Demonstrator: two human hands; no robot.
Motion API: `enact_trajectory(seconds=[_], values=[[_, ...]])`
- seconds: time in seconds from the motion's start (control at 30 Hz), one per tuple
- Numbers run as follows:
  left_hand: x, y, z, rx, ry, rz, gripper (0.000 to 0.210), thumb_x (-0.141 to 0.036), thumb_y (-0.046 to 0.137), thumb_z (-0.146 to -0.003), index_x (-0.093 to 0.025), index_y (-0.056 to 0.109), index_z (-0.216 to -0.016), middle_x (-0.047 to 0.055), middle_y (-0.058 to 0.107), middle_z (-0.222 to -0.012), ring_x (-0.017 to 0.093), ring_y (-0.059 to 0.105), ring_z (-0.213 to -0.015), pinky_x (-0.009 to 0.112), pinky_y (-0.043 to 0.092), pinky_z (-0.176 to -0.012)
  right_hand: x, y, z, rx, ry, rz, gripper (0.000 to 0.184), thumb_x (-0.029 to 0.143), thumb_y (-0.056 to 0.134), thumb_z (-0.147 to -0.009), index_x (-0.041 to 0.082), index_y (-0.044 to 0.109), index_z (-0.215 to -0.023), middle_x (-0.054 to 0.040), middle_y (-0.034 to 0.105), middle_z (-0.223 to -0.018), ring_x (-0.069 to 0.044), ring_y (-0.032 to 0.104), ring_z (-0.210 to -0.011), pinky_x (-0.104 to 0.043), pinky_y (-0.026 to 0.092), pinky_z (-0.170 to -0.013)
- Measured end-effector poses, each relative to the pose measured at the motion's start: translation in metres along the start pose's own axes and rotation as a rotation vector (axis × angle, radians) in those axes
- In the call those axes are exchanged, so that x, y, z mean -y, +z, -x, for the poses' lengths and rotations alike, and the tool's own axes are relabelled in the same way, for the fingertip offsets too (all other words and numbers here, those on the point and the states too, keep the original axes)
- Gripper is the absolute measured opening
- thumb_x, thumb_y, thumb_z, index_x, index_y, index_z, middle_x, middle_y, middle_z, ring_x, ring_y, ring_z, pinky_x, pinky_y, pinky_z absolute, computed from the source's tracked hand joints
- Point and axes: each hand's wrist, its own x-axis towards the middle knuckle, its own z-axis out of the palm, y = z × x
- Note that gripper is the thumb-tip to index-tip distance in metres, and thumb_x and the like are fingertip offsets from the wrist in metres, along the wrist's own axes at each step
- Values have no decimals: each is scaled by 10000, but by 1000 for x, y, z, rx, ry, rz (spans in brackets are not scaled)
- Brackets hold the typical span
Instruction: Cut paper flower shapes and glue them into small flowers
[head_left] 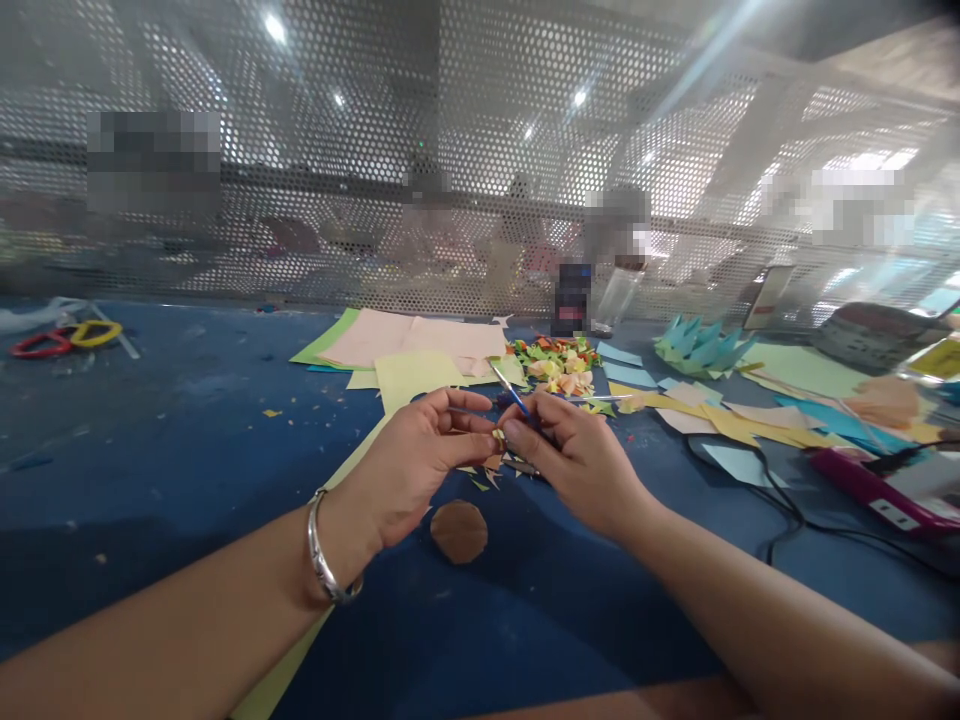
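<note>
My left hand (pixel 420 450), a silver bangle on its wrist, pinches a small pale yellow piece of paper (pixel 499 436) between thumb and finger. My right hand (pixel 574 450) meets it there, thumb and fingertip closed at the same piece. A slim blue pen-like tool (pixel 516 393) is also held in the right hand, slanting up to the left; its exact kind is unclear. On the table below lies a round brown paper disc (pixel 459 532). Small paper scraps (pixel 484 478) are scattered just under the fingers, partly hidden by them.
Pink, green and yellow sheets (pixel 375 340) lie ahead, beside a pile of small coloured paper pieces (pixel 559 365). Scissors (pixel 67 340) rest at far left. Rightward are a blue paper fringe (pixel 705 348), paper strips (pixel 750 415), and a purple power strip (pixel 885 490) with black cable. A perforated screen (pixel 480 140) stands behind.
</note>
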Motion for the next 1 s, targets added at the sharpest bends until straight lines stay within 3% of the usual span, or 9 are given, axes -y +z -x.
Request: enact_trajectory(seconds=[0.13,0.27,0.4,0.67,1.0], values=[[0,0,0,-32,44,-37,404,-97,829,-696,-145,632,-1045,9,681,-817,131,666,-774,253,521,-756,1,-4,1,-144,33,-85,393,486,456,-1033,190,681,-905,12,558,-691,-122,494,-572,-255,396,-556],[2,-3,-3,-59,65,-28,418,-93,818,-729,-149,610,-1088,25,692,-878,120,659,-794,254,532,-772,2,-12,2,-377,-66,-21,472,494,442,-1043,198,743,-832,-40,653,-825,-155,594,-763,-273,457,-707],[2,-4,-2,-71,70,-40,407,-109,807,-765,-149,597,-1111,41,696,-909,128,665,-815,252,557,-753,3,-16,7,-514,-58,-111,419,499,524,-1012,203,760,-831,-4,606,-663,-106,488,-536,-243,378,-499],[2,-3,1,-47,51,-22,360,-82,791,-780,-138,592,-1074,32,699,-878,122,682,-745,272,602,-746,15,-8,10,-397,-114,-187,295,378,603,-994,188,772,-843,-14,707,-705,-103,615,-567,-217,508,-540],[1,-1,-1,-49,45,-29,318,-80,778,-784,-144,617,-1052,34,697,-865,129,688,-747,274,601,-748,11,-8,10,-334,-109,-217,285,379,607,-994,191,790,-884,-17,727,-727,-104,635,-588,-211,531,-551]])
